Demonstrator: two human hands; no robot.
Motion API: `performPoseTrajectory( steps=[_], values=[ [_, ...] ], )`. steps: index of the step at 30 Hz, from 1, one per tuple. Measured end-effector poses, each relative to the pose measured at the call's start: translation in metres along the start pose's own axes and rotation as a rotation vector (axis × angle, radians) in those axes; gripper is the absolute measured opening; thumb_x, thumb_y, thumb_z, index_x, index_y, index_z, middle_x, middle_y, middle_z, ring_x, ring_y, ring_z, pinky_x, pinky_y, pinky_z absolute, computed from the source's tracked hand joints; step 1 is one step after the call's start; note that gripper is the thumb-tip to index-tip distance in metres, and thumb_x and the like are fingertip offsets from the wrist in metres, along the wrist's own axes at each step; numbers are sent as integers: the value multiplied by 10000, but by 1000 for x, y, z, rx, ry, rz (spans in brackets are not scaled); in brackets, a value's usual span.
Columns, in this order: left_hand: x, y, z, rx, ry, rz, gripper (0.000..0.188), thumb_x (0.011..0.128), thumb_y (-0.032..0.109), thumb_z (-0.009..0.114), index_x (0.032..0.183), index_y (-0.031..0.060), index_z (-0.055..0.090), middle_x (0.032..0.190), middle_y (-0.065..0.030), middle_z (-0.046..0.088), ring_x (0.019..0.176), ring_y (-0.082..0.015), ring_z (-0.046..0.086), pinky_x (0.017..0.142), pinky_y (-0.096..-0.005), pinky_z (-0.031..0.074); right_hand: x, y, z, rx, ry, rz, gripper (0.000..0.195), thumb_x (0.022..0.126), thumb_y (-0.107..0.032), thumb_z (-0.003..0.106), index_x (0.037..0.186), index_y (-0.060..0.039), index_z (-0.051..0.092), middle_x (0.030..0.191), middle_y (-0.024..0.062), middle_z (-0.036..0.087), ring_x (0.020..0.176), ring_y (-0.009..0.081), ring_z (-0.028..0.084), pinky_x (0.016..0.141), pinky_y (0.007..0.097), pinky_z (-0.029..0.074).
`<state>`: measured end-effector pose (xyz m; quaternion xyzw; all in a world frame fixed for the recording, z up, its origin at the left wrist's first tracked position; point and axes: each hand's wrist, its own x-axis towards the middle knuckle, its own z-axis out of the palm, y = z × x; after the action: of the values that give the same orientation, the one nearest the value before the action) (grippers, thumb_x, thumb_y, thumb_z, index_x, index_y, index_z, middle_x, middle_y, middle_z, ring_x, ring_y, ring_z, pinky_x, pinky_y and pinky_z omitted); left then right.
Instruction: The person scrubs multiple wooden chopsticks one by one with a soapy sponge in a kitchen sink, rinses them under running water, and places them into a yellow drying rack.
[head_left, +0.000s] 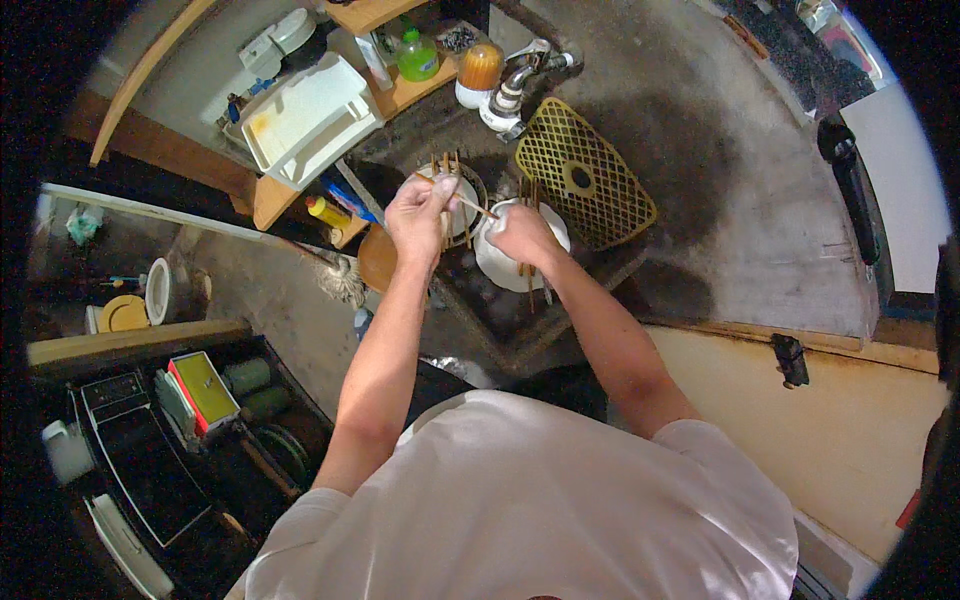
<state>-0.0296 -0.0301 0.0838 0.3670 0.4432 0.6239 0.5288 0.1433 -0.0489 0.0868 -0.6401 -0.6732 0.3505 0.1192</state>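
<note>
Above a dark sink (480, 330), my left hand (416, 221) pinches one end of a slim wooden chopstick (474, 204). My right hand (523, 234) grips its other end, so the stick slants between my two hands. Under my left hand is a round whitish dish (470, 187) with several chopsticks (445, 162) laid across it. A white bowl (496, 268) sits below my right hand. More chopsticks (532, 283) lie across that bowl, partly hidden by my hand and wrist. What lies inside either dish is hard to see.
A tap (512, 94) with a orange-filled filter (480, 66) rises behind the sink. To its right lies a yellow lattice mat (626, 180). A green soap bottle (418, 61), a white plastic rack (311, 124) and a yellow bottle (328, 213) stand on wooden shelving, left. A mop head (340, 280) hangs nearby.
</note>
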Motion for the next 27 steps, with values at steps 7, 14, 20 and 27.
performPoseTrajectory(
  steps=[7, 14, 20, 27],
  values=[
    [-5, 10, -1, 63, -245, -206, 124, 983, 48, 636, 1046, -43, 693, 987, -108, 740, 812, -143, 678, 736, -266, 549, 3, -1, 10, 198, -30, 38, 351, 775, -294, 724, 968, -1, 723, 959, 239, 722, 928, 407, 698, 840, 459, 547],
    [-3, 6, -1, 182, -227, -47, 64, 947, 35, 689, 980, -20, 688, 957, -92, 736, 816, -134, 675, 756, -280, 553, -2, 0, 7, 170, -46, 54, 383, 757, -293, 731, 973, 22, 711, 961, 241, 724, 929, 397, 703, 841, 461, 548],
    [-19, -20, -7, 291, -60, 121, 138, 881, 9, 761, 827, 42, 638, 867, -49, 700, 741, -102, 631, 703, -269, 530, -4, -34, 3, 90, -24, -64, 340, 797, -284, 699, 995, -8, 714, 980, 224, 726, 914, 401, 702, 829, 481, 547],
    [-20, -9, 4, 210, 16, 79, 128, 889, -15, 738, 853, 48, 633, 803, -52, 680, 677, -114, 620, 632, -256, 517, 5, -20, 20, 0, 103, -73, 294, 841, -249, 672, 978, 6, 717, 951, 254, 717, 907, 415, 704, 825, 499, 558]
  ],
)
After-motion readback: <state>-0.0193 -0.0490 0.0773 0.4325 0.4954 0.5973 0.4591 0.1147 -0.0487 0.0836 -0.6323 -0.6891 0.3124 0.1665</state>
